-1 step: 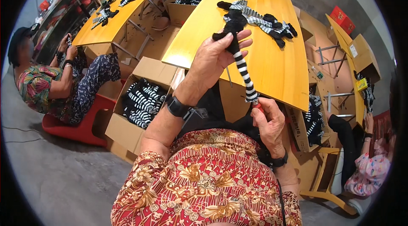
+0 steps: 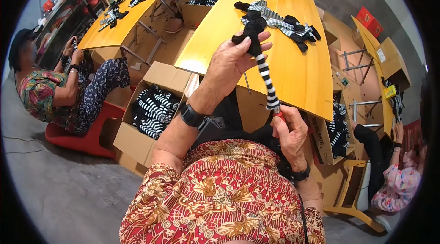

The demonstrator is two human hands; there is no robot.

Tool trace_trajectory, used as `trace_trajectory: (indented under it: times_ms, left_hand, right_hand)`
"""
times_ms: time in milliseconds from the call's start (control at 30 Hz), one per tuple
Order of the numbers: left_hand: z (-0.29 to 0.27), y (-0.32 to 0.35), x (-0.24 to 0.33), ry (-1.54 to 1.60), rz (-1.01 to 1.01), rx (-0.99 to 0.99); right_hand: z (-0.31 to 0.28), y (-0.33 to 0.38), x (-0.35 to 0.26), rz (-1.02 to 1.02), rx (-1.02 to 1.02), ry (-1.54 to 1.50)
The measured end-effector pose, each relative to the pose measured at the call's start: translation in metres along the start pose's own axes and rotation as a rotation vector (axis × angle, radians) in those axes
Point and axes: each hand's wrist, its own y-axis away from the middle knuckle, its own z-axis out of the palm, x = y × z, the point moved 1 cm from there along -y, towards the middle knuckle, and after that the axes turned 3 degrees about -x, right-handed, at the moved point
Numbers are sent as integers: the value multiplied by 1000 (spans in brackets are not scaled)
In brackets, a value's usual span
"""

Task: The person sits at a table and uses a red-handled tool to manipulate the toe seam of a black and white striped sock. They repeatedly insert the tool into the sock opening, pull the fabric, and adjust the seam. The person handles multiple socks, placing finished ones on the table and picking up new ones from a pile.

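My left hand (image 2: pixel 231 63) pinches the black upper part of a long knitted piece (image 2: pixel 265 76), with the thumb pressed on it and the other fingers behind. Below the black part it narrows into a black-and-white striped tube, hanging slanted toward my right hand (image 2: pixel 291 129). That hand is closed round the red handle of a slim tool (image 2: pixel 278 114). A bit of metal shows above the handle, at the tube's lower end; the rest of the tool is hidden. More striped knitted pieces (image 2: pixel 279 21) with black ends lie in a loose pile on the table beyond my hands.
The yellow table (image 2: pixel 211 33) stands ahead. Open cartons of striped knits are at my left (image 2: pixel 126 141) and right (image 2: pixel 323 138). A person (image 2: pixel 55 88) sits on a red chair (image 2: pixel 82 136) at left; another person (image 2: pixel 398 180) works at far right. A second table (image 2: pixel 107 37) holds more knits.
The knitted piece has shifted very slightly: its black part turns a little and the striped tube swings slightly to the right. Both hands keep their holds.
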Motion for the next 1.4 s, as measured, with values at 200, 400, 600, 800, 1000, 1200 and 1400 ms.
trace_trajectory:
  times_ms: [200, 400, 600, 800, 1000, 1200, 1400]
  left_hand:
    - [10, 10, -36, -95, 68, 149]
    - [-11, 17, -20, -217, -93, 187]
    - [-34, 14, -3, -542, 86, 99]
    - [-24, 13, -31, -196, 169, 305]
    - [-10, 13, -52, -86, 125, 319]
    - [-28, 16, -37, -214, 48, 305]
    - [-38, 6, 3, -448, 27, 238]
  right_hand:
    - [10, -11, -14, 52, 54, -269]
    - [-9, -13, -10, 26, -69, 115]
    - [-10, -14, -21, -296, -81, 361]
    - [3, 0, -19, 217, -133, -183]
    - [17, -5, -5, 163, -45, -370]
    - [-2, -15, -9, 200, -95, -178]
    - [-9, -11, -12, 117, -125, 42]
